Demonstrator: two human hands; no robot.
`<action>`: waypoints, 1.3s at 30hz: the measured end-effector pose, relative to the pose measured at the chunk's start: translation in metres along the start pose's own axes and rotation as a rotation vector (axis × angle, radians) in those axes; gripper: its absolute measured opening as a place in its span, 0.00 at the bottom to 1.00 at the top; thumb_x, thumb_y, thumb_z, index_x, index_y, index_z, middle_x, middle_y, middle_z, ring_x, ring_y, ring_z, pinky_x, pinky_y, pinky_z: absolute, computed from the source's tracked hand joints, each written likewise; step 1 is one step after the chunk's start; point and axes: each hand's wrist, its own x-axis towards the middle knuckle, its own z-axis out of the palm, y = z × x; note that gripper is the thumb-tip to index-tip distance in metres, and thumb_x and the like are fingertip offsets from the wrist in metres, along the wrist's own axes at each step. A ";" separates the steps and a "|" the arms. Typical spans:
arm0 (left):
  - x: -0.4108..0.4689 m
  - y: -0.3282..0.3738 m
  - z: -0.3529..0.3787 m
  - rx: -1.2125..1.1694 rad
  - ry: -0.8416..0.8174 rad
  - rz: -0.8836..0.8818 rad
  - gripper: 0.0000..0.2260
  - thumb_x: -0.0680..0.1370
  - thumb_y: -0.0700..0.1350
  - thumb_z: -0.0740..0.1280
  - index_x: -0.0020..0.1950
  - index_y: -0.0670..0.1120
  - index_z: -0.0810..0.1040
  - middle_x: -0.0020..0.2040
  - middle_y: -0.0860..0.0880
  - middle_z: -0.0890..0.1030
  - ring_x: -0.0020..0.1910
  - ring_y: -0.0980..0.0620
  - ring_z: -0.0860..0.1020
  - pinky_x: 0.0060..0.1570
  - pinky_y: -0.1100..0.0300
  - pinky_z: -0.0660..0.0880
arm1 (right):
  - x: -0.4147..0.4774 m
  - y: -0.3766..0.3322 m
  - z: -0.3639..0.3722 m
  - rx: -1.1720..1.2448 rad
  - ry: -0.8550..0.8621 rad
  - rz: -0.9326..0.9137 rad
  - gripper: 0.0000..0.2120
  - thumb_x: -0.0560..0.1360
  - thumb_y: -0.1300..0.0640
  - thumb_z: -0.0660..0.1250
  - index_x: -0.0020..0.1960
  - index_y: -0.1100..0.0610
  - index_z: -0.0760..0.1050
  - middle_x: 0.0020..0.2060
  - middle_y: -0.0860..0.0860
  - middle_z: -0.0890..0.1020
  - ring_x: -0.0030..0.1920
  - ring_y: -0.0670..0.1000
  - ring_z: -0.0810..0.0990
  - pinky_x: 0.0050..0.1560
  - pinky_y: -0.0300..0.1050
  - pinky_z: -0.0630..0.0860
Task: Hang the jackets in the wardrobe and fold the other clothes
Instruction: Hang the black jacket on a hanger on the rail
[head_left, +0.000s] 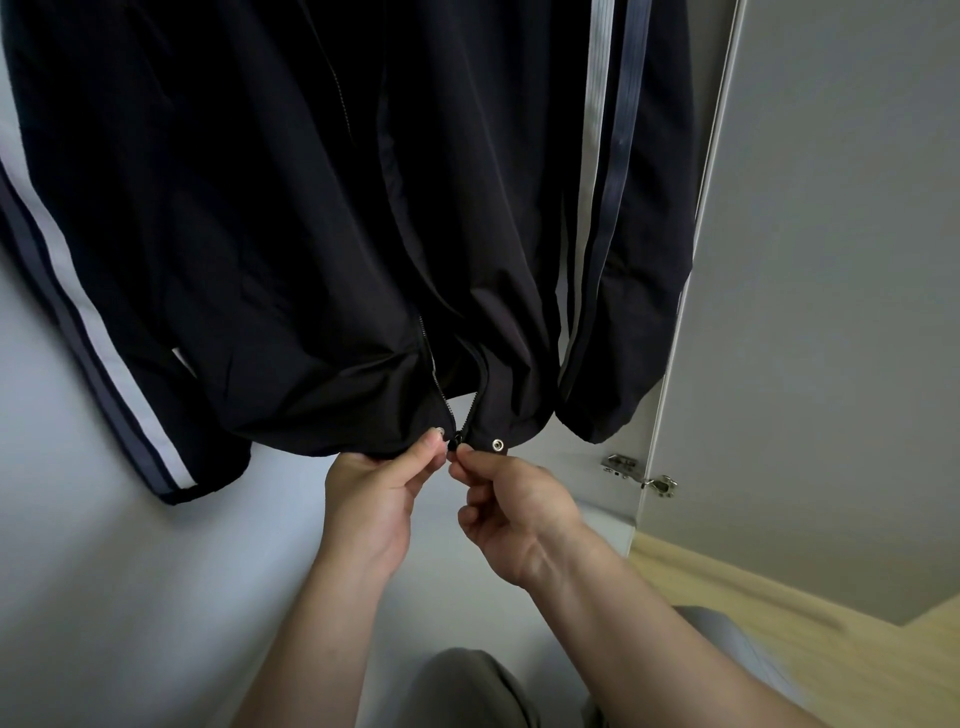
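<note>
Head view: I see the dark jacket (291, 234) hanging in the wardrobe (104, 597), its zip (451, 415) open at the bottom. My left hand (374, 499) pinches the hem with curled fingers (428, 451) to hold it steady. My right hand (514, 514) pinches the zip end, I think to join it. The wardrobe door (805, 312) stands open beside them.

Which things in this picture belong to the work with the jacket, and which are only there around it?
Belong to the job:
- jacket, hanging
- zipper, open at the bottom
- left hand, holding the jacket's bottom edge
- right hand, fingers pinching the zipper's lower end
- wardrobe door

Only there:
- door hinge
- wooden floor
</note>
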 end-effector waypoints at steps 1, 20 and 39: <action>0.000 0.000 0.000 0.004 -0.002 -0.001 0.09 0.67 0.38 0.77 0.45 0.39 0.85 0.44 0.41 0.85 0.43 0.47 0.84 0.46 0.59 0.81 | 0.000 0.000 0.000 0.000 0.002 -0.004 0.03 0.74 0.63 0.75 0.47 0.61 0.84 0.35 0.53 0.84 0.25 0.44 0.70 0.28 0.38 0.69; 0.006 0.008 -0.009 1.030 -0.011 0.369 0.25 0.74 0.49 0.78 0.23 0.49 0.68 0.19 0.56 0.67 0.21 0.57 0.67 0.22 0.70 0.62 | 0.008 0.006 -0.005 0.095 0.016 0.062 0.08 0.74 0.64 0.74 0.53 0.62 0.84 0.35 0.52 0.84 0.23 0.43 0.68 0.29 0.37 0.68; 0.014 -0.007 -0.026 1.076 -0.099 0.268 0.19 0.77 0.51 0.73 0.30 0.50 0.71 0.26 0.56 0.74 0.27 0.56 0.73 0.25 0.67 0.65 | 0.022 0.009 -0.010 0.081 -0.011 0.133 0.05 0.76 0.65 0.72 0.52 0.60 0.82 0.37 0.52 0.84 0.23 0.44 0.67 0.26 0.38 0.68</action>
